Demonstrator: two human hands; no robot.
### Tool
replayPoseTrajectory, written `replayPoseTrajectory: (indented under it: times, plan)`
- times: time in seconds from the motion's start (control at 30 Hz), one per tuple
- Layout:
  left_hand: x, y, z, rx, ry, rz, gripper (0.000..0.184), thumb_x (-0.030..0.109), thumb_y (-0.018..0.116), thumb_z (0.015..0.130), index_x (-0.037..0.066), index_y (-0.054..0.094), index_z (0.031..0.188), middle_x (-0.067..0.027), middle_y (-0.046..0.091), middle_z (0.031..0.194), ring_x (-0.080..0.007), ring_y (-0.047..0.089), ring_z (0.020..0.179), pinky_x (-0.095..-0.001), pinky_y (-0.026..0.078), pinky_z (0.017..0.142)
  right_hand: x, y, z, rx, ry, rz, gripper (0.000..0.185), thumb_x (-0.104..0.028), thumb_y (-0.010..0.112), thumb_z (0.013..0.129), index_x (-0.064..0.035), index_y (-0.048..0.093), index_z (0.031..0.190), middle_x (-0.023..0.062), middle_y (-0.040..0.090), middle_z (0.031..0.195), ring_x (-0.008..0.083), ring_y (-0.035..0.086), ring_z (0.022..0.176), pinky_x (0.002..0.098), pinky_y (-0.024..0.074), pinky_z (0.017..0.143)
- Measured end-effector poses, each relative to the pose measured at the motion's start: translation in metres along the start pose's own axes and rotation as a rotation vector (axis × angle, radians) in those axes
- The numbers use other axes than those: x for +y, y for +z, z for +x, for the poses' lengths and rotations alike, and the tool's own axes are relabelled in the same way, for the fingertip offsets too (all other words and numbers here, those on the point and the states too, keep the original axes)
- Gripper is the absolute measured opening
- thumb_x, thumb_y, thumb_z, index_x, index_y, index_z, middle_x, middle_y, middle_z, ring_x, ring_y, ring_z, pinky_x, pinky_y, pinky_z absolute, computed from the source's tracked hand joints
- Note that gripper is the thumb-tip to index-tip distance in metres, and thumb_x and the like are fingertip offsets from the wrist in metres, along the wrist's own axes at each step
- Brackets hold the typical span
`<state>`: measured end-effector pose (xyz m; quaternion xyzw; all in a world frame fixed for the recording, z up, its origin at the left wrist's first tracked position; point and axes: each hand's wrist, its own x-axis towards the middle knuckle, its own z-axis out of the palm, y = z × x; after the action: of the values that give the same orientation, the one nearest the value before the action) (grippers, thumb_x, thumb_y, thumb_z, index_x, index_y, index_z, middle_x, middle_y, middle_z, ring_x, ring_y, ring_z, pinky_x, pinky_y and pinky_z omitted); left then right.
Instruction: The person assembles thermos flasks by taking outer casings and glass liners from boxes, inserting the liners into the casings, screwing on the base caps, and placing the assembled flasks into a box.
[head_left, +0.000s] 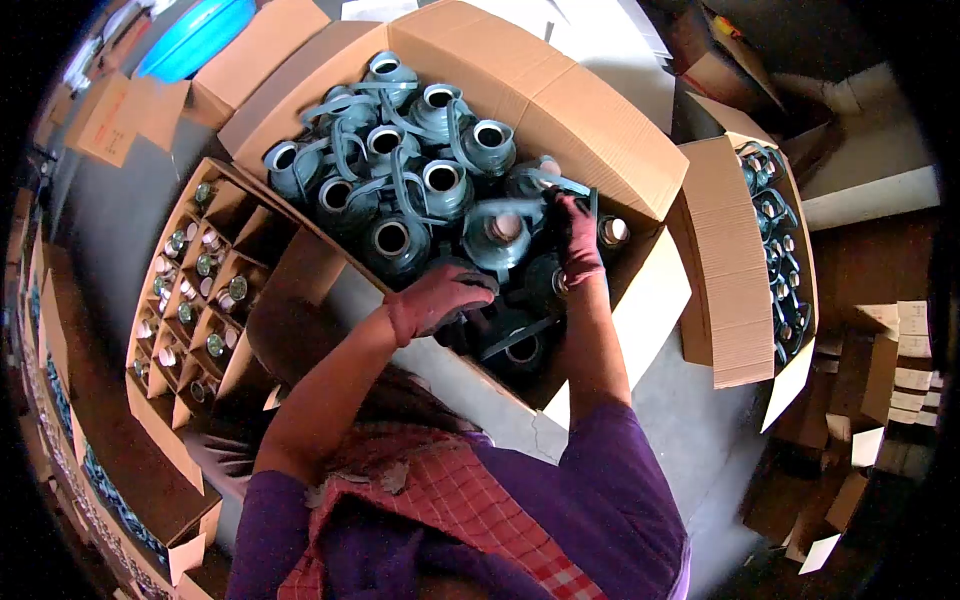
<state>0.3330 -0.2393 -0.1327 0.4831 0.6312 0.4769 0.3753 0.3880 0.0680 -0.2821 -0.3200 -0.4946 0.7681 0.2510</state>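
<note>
Maroon-gloved left hand has fingers curled, right hand fingers bunched — grips indeterminable; capped jug between both hands' fingers.

Jugs: muted teal, handles the same hue. Mouths: near-black, most ringed off-white; one central mouth reads reddish-brown. Left hand and right hand: maroon gloves, dark grey on the left fingers. Shirt: plain purple. Checked cloth: red, thin pale lines. Main carton: tan. Basin: bright blue. Floor: grey.
</note>
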Motion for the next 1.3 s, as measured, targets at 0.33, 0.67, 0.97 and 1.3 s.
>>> replayPoseTrajectory:
  times: [0.33, 0.67, 0.97, 1.3]
  plan:
    - [0.034, -0.017, -0.085, 0.414, -0.585, -0.496, 0.033, 0.024, 0.065, 0.079, 0.004, 0.063, 0.105, -0.0037, 0.064, 0.086, -0.0116, 0.062, 0.063, -0.0246, 0.048, 0.056, -0.058, 0.130, -0.173, -0.829, -0.956, -1.347, 0.046, -0.031, 0.072, 0.066, -0.0095, 0.062, 0.106, 0.0178, 0.062, 0.099, 0.0366, 0.058, 0.095, 0.0415, 0.0477, 0.081]
    - [0.040, -0.019, -0.157, 0.310, -0.472, -0.624, 0.041, 0.024, 0.060, 0.084, 0.000, 0.056, 0.117, -0.0076, 0.065, 0.097, -0.0156, 0.062, 0.081, -0.0268, 0.050, 0.068, -0.223, 0.175, -0.227, -0.499, -1.222, -1.383, 0.028, -0.026, 0.071, 0.076, -0.0042, 0.062, 0.091, 0.0131, 0.064, 0.082, 0.0247, 0.064, 0.070, 0.0319, 0.0487, 0.059]
    - [0.005, 0.006, -0.161, 0.163, -0.207, -0.640, 0.039, 0.026, 0.056, 0.088, 0.002, 0.056, 0.119, -0.0079, 0.065, 0.102, -0.0148, 0.060, 0.090, -0.0273, 0.049, 0.078, -0.382, 0.195, -0.292, -0.255, -1.511, -0.857, 0.033, -0.018, 0.061, 0.085, 0.0055, 0.057, 0.108, 0.0133, 0.065, 0.097, 0.0185, 0.063, 0.081, 0.0294, 0.0498, 0.073]
    - [0.010, -0.098, -0.352, 1.330, 0.715, -1.062, 0.048, 0.037, 0.047, 0.092, 0.004, 0.047, 0.126, -0.0110, 0.056, 0.118, -0.0236, 0.057, 0.100, -0.0371, 0.046, 0.087, -0.088, 0.281, -0.314, -1.096, 0.560, 0.062, 0.025, -0.029, 0.054, 0.089, -0.0059, 0.056, 0.098, 0.0072, 0.061, 0.091, 0.0193, 0.058, 0.087, 0.0310, 0.0475, 0.079]
